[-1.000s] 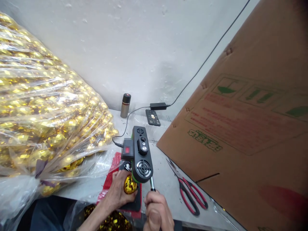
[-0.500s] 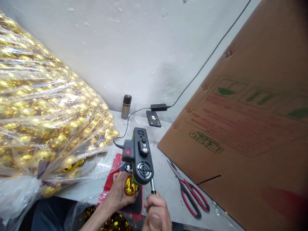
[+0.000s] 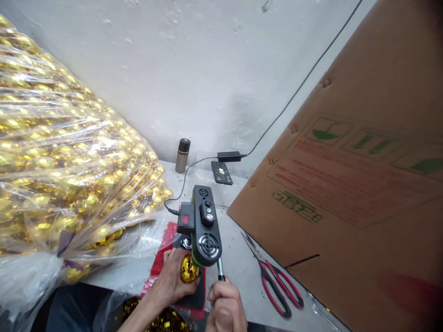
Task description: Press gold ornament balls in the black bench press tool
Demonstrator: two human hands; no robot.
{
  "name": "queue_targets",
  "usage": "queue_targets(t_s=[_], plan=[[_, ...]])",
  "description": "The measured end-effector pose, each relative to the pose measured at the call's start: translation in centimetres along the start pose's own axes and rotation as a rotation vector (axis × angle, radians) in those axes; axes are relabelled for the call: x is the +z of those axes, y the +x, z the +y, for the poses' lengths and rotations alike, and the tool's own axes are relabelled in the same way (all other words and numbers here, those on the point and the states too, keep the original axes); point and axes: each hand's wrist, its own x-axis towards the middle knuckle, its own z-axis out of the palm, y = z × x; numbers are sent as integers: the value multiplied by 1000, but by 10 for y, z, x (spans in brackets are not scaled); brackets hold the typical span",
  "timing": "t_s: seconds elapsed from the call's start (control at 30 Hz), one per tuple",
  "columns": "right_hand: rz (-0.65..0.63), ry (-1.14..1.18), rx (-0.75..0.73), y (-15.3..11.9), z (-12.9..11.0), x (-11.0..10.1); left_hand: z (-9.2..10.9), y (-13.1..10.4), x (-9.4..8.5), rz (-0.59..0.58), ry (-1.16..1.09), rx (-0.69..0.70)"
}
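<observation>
My left hand [image 3: 175, 276] is closed around a shiny gold faceted ball [image 3: 189, 269], held just below a black machine [image 3: 206, 226] with round vents. To its right, my right hand [image 3: 226, 302] is wrapped round a metal lever [image 3: 220, 268] with a black end, which reaches up beside the machine. Part of the lever's grip is hidden by my fingers. Beneath the machine and my left hand lie a dark base plate [image 3: 199, 297] and a red plastic sheet [image 3: 157, 260].
A clear bag of gold balls [image 3: 86, 170] fills the left. Red-handled scissors [image 3: 280, 286] lie beside a large cardboard box [image 3: 339, 184] at right. Behind stand a bottle [image 3: 182, 156], a phone-like black object [image 3: 222, 172] and an adapter [image 3: 229, 157] with cables.
The view has shifted very slightly. Both hands, the gold ball and the lever keep about the same positions.
</observation>
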Motion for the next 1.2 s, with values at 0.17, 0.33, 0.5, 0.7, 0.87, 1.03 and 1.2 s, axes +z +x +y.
queue_targets(t_s=[0.17, 0.33, 0.5, 0.7, 0.87, 1.03, 1.2], plan=[[-68, -23, -166, 4, 13, -6, -1, 0, 2, -1, -2, -2], [-55, -17, -202, 4, 20, -8, -3, 0, 3, 1, -20, -5], [-61, 30, -207, 2, 23, -7, -5, 0, 5, 6, -17, -5], [-46, 1, -199, -3, 28, -6, -2, 1, 3, -3, -25, -17], [41, -27, -212, -19, 40, 3, -2, 0, 3, -9, -18, -37], [58, 33, -179, -3, 22, 3, 0, 3, 0, 6, -2, -25], [-106, 24, 133, 37, -24, -7, -1, -12, -6, 14, 9, 9]])
